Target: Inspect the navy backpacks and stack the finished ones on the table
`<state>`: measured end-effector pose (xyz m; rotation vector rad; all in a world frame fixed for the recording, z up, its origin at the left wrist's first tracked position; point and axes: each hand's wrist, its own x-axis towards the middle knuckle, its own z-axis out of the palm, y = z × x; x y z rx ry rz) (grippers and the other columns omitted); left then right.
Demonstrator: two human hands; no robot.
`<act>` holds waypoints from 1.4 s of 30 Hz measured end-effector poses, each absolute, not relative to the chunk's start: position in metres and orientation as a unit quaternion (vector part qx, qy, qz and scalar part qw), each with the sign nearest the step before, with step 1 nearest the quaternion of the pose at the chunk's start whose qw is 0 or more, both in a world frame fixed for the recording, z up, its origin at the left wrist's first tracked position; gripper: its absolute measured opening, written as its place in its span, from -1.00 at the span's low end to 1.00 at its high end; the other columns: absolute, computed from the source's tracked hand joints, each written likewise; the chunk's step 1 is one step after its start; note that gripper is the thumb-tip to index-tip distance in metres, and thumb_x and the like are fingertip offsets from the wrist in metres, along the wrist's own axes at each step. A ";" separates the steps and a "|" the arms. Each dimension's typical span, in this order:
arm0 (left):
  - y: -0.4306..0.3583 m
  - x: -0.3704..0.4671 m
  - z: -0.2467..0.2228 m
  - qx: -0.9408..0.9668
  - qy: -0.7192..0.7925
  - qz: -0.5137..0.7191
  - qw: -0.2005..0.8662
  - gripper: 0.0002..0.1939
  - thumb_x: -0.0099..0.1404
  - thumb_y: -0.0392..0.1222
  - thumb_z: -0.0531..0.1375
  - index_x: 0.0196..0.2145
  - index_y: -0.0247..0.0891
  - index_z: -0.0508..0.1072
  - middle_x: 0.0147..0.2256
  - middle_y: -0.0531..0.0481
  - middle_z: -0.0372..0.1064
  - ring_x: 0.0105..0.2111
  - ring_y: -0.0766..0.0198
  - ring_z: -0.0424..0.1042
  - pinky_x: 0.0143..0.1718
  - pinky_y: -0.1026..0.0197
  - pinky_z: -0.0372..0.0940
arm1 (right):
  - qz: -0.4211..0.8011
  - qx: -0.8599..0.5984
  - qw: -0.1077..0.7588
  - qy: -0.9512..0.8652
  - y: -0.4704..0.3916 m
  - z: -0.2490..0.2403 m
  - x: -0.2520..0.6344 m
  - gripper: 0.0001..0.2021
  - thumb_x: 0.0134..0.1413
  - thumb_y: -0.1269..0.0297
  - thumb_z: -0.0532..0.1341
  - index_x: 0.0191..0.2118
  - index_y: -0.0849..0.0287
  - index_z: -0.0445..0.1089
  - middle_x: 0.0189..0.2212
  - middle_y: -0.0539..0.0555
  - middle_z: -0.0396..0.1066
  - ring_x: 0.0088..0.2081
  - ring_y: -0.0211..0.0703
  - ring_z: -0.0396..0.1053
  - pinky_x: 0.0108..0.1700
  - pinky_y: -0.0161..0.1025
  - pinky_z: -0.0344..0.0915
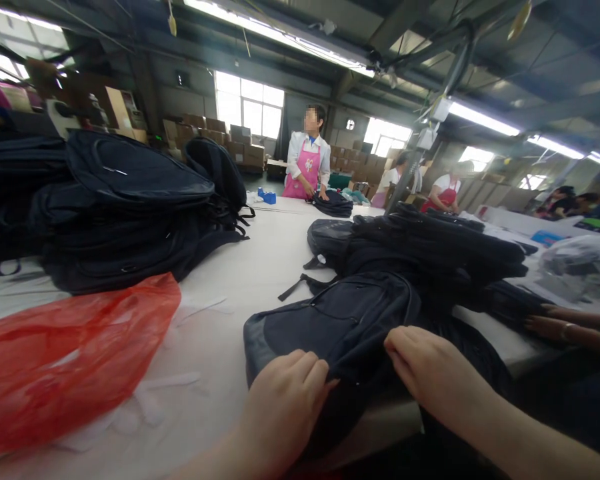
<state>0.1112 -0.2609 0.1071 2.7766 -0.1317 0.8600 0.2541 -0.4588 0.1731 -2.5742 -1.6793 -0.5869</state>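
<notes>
A dark navy backpack [330,317] lies on the white table [275,253] right in front of me, its zipped front facing up. My left hand [293,393] is closed on the near edge of this backpack, with the thumb pointing right. Farther right, my right hand [420,360] has its fingers curled on the backpack's right side. Behind it, more dark backpacks [430,243] are piled up. Loose straps stick out to the left of that pile. What lies under my fingers is hidden.
Another backpack pile [130,200] stands at left, behind a red plastic bag [80,353]. Another person's hands [570,327] reach in at right. A person in a pink apron [307,163] stands across the table by a dark bag [333,203]. Clear plastic [580,267] lies at right.
</notes>
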 end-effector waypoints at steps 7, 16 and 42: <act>-0.254 0.093 0.084 0.928 -0.124 0.344 0.075 -0.80 0.43 -0.17 -0.03 -0.27 -0.21 0.36 -0.44 0.04 0.41 -0.45 0.22 0.38 -0.45 0.18 0.23 | -0.181 -0.914 -0.093 -0.351 -0.474 0.185 0.379 -0.83 0.14 0.47 0.05 -0.39 0.18 0.35 -0.42 0.09 0.40 -0.36 -0.13 0.34 -0.34 -0.23 0.11; -0.219 0.059 0.035 0.939 -0.103 0.314 0.101 -0.76 0.36 -0.33 -0.01 -0.15 -0.19 0.42 -0.26 0.02 0.51 -0.25 0.23 0.46 -0.17 0.20 0.33 | -0.066 -0.934 -0.013 -0.351 -0.459 0.151 0.436 -0.86 0.12 0.32 0.15 -0.29 0.11 0.47 -0.26 0.03 0.51 -0.22 -0.14 0.41 -0.20 -0.27 0.19; -0.302 0.132 0.061 0.989 -0.027 -0.021 0.141 -0.67 0.13 -0.13 0.24 -0.16 -0.34 0.38 -0.20 -0.20 0.34 -0.19 -0.01 0.34 -0.16 -0.02 0.31 | -0.096 -0.859 0.162 -0.475 -0.474 0.110 0.314 -0.85 0.21 0.28 0.12 -0.29 0.08 0.44 -0.31 0.01 0.49 -0.25 -0.17 0.44 -0.15 -0.21 0.36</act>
